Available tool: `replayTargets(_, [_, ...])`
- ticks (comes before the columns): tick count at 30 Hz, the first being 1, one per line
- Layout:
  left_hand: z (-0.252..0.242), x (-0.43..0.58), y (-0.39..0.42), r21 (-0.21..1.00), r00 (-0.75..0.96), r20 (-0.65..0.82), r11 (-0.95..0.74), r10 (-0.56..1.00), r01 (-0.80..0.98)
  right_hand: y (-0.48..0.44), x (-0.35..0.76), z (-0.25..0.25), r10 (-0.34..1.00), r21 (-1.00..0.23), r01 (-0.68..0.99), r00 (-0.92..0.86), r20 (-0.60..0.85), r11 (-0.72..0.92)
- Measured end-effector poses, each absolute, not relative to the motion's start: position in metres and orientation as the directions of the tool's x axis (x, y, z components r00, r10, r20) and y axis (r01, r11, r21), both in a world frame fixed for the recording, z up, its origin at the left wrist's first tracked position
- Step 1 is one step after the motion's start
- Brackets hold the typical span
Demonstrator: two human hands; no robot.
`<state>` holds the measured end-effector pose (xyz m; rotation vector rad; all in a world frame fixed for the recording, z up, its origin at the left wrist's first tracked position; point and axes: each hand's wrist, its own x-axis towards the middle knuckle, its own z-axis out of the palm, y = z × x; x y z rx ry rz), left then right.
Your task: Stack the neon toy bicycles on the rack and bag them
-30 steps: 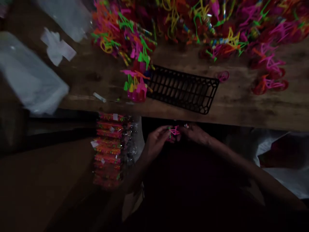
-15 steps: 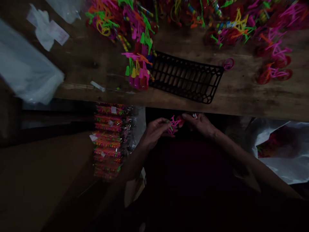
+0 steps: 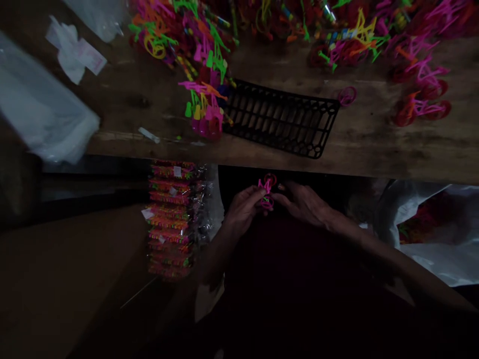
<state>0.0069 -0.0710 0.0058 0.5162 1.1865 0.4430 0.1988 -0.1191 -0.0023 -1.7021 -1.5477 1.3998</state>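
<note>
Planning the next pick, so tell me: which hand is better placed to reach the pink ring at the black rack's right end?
Probably the right hand: it is nearer the pink ring, and no toy shows clearly in it, though its fingers are partly hidden. The left hand has its grip on the pink toy.

We see wooden table, surface stained. Along far side we find heap of bright plastic pieces, mostly pink, orange, green, yellow. Nearer us: black lattice tray, set slantwise, left end meeting multicoloured cluster; pink ring at its far right corner. Farther right, pink-and-red wheeled toys. At left we note clear plastic bag, crumpled white piece with printed slip, pale strip near front edge.
</note>
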Motion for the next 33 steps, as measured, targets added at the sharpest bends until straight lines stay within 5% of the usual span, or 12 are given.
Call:
replayTargets(5, [0.006,0.010,-0.073,0.546,0.334,-0.763,0.828,0.554,-0.126,-0.121,0.200,-0.004,0.938,-0.954,0.186,-0.211,-0.275,-0.237])
replayTargets(13, [0.011,0.017,-0.066,0.453,0.405,-0.785,0.880,0.469,-0.141,-0.117,0.202,-0.013,0.901,-0.895,-0.142,-0.166,-0.400,-0.423])
replayTargets(21, [0.015,0.015,-0.068,0.413,0.381,-0.809,0.894,0.449,-0.176,-0.121,0.201,-0.009,0.994,-0.989,0.145,-0.106,-0.033,-0.018])
replayTargets(33, [0.029,0.023,-0.072,0.378,0.361,-0.835,0.910,0.416,-0.172,-0.131,0.195,-0.008,0.979,-0.893,0.411,-0.154,0.132,0.185])
